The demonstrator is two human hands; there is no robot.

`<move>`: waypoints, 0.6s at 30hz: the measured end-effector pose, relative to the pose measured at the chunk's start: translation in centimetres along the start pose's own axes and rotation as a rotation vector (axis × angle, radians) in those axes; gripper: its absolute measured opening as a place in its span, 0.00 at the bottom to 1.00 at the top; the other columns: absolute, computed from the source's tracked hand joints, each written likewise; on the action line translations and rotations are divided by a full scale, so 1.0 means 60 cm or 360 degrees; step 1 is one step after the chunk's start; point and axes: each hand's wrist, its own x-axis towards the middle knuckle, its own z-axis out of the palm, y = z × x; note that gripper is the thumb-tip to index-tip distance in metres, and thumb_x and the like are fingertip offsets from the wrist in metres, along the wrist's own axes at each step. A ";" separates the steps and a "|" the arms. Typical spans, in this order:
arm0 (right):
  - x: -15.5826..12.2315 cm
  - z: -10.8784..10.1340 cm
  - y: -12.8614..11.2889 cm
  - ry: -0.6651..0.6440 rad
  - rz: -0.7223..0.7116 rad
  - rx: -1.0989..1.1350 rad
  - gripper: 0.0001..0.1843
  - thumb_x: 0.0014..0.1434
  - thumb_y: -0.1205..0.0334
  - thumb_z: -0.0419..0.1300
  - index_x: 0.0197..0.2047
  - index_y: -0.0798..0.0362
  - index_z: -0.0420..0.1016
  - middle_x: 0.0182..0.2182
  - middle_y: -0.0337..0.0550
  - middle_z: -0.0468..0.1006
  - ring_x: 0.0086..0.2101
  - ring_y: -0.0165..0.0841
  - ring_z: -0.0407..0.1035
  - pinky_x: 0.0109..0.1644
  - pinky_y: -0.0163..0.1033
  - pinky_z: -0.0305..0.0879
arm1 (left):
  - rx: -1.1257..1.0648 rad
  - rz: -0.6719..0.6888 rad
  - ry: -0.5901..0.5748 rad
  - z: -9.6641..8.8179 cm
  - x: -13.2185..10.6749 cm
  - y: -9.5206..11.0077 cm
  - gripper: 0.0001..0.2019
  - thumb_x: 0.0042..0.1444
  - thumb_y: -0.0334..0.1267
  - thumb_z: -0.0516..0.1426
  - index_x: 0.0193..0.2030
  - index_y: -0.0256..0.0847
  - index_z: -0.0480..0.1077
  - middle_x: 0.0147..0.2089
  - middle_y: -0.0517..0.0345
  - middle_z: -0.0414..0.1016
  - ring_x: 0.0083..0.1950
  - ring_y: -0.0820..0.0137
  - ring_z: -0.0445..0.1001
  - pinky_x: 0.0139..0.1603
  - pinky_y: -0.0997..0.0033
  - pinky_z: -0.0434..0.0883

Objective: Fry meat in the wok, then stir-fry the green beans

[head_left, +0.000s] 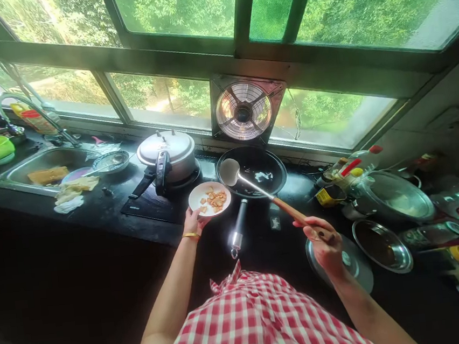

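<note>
My left hand (pixel 197 221) is closed on the near rim of a white plate (pixel 194 198) that carries several browned food pieces (pixel 217 201). The plate is held up just left of a black wok (pixel 280 175), whose handle (pixel 241 222) points toward me. Inside the wok lies a shiny patch, perhaps oil. In my right hand (pixel 324 241) is the wooden handle of a cooking spatula (pixel 294 213), fingers wrapped round it. Its broad metal head (pixel 229 172) is over the wok's left side; whether it touches the wok I cannot tell.
A pressure cooker (pixel 166 152) stands on the cooktop (pixel 147 209) left of the wok. Farther left is a sink (pixel 19 178) with a faucet. A fan (pixel 243 111) sits behind the wok. At right are a lid (pixel 358 265), a metal bowl (pixel 383 246), a large pot (pixel 398 193) and bottles.
</note>
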 end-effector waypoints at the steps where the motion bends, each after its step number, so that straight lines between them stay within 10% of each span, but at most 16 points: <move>1: 0.001 -0.001 0.001 0.0047 -0.0008 0.0029 0.12 0.51 0.58 0.65 0.39 0.51 0.73 0.31 0.44 0.80 0.36 0.41 0.76 0.46 0.47 0.69 | -0.0008 -0.0004 0.0001 -0.005 -0.001 0.000 0.23 0.50 0.29 0.56 0.53 0.45 0.57 0.42 0.53 0.71 0.30 0.70 0.75 0.30 0.65 0.75; 12: 0.001 -0.017 0.010 0.0498 -0.0076 0.0252 0.11 0.51 0.61 0.65 0.38 0.53 0.72 0.30 0.41 0.80 0.33 0.36 0.76 0.49 0.48 0.68 | 0.0323 -0.0327 -0.0157 -0.117 -0.049 -0.086 0.22 0.46 0.31 0.60 0.48 0.42 0.59 0.45 0.52 0.72 0.31 0.68 0.76 0.30 0.65 0.75; 18: 0.004 -0.074 0.020 0.0502 -0.0125 0.0045 0.12 0.51 0.57 0.64 0.38 0.52 0.71 0.29 0.41 0.79 0.35 0.38 0.76 0.47 0.48 0.68 | 0.0428 -0.0611 -0.0383 -0.032 -0.145 -0.201 0.20 0.45 0.32 0.62 0.44 0.40 0.61 0.40 0.53 0.73 0.29 0.70 0.75 0.29 0.66 0.74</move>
